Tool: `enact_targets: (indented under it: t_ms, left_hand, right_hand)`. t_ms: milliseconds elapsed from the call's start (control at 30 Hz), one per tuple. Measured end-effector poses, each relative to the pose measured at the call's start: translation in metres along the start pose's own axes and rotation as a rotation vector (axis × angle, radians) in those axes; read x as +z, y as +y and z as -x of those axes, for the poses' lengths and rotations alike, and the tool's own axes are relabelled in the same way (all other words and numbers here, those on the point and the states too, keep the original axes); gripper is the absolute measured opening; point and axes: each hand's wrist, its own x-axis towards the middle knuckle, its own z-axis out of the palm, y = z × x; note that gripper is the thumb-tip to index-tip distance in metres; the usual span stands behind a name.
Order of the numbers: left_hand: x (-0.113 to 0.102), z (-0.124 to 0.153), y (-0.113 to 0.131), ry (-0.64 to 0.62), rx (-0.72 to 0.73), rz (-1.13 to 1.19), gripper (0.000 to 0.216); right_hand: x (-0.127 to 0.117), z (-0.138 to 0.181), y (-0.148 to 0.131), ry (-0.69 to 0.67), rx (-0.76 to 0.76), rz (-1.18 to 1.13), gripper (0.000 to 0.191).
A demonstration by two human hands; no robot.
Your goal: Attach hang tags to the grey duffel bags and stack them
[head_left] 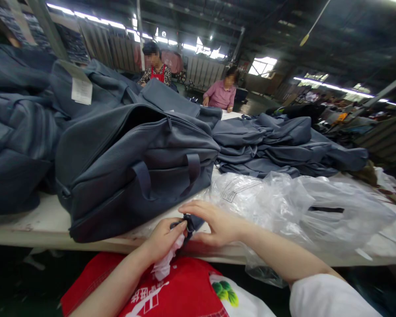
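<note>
- Red apron (185,286) with white lettering and a green print lies nearest the camera, across the person's lap below the surface edge.
- Left hand (163,240) is closed: fingers pinch a crumpled white wad (166,262), paper or cloth, which hangs down from the grip toward the apron.
- Right hand (214,222) sits just right of the left, fingers curled over and gripping a small dark strap piece (188,222). Both hands meet on this piece; the left thumb touches it from the left side.
- Dark strap piece lies between the two hands at the front edge of the surface, directly ahead of the body. Its long axis cannot be judged; most of it is covered by fingers. Neither hand is clearly nearer; both are in contact.
- Surface (36,224) is a pale worktop, scuffed, running left to right.
- Grey duffel bag (135,167) stands just behind the hands, long axis left to right, two carry handles facing the person.
- Clear plastic bags (300,207) lie heaped to the right of the hands, one draping over the front edge.
- More grey bags (277,145) are stacked behind on the right and piled high on the left, one bearing a white tag (81,90).
- Two other people (222,92) work at the far end of the surface.
- Room is a workshop hall with strip lights and dark roof beams.
</note>
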Motion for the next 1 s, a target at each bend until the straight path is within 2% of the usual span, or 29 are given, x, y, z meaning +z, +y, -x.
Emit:
enact_targets:
  t_ms: [100,200,267,300,367,433,467,500,533,600,667,733,767,867,933,1000]
  left_hand:
    - [0.004,-0.001,-0.007,0.067,-0.031,0.036,0.051]
    - [0.0,0.008,-0.002,0.114,-0.05,0.0,0.047]
    - [-0.007,0.025,0.012,0.171,-0.032,-0.123,0.037]
    - [-0.012,0.036,0.022,0.237,0.022,-0.222,0.031]
    - [-0.027,0.063,0.042,0.497,0.212,-0.441,0.021]
    - [-0.052,0.085,0.059,0.883,0.384,-0.617,0.019]
    - [-0.066,0.093,0.066,1.074,0.396,-0.686,0.026]
    - [-0.082,0.097,0.07,1.198,0.359,-0.751,0.042]
    - [-0.096,0.099,0.073,1.234,0.292,-0.796,0.058]
    - [-0.119,0.095,0.074,1.127,0.161,-0.853,0.072]
    - [-0.128,0.089,0.071,0.951,0.103,-0.883,0.057]
    - [-0.127,0.087,0.068,0.814,0.116,-0.919,0.036]
    - [-0.125,0.089,0.067,0.763,0.137,-0.932,0.033]
    - [-0.118,0.099,0.066,0.642,0.201,-0.936,0.038]
    - [-0.117,0.107,0.066,0.612,0.24,-0.908,0.038]
    - [-0.119,0.114,0.067,0.607,0.287,-0.879,0.038]
  right_hand:
    - [0.029,-0.009,0.001,-0.086,0.067,-0.024,0.064]
    - [0.053,-0.015,0.007,-0.055,0.183,-0.127,0.047]
    - [0.054,-0.02,0.011,-0.01,0.241,-0.204,0.033]
    - [0.049,-0.023,0.012,0.029,0.269,-0.235,0.032]
    - [0.03,-0.031,0.01,0.115,0.308,-0.274,0.04]
    - [0.0,-0.043,0.0,0.178,0.32,-0.311,0.046]
    - [-0.017,-0.051,-0.009,0.192,0.319,-0.352,0.046]
    - [-0.035,-0.061,-0.021,0.199,0.313,-0.415,0.044]
    - [-0.054,-0.072,-0.036,0.195,0.301,-0.507,0.043]
    - [-0.09,-0.1,-0.072,0.177,0.217,-0.726,0.04]
    - [-0.123,-0.131,-0.113,0.242,0.037,-0.783,0.035]
    - [-0.148,-0.164,-0.153,0.323,-0.123,-0.763,0.031]
    - [-0.157,-0.181,-0.17,0.36,-0.18,-0.74,0.031]
    - [-0.167,-0.233,-0.201,0.393,-0.252,-0.661,0.037]
    - [-0.159,-0.265,-0.201,0.391,-0.264,-0.603,0.036]
    - [-0.142,-0.292,-0.19,0.382,-0.292,-0.527,0.035]
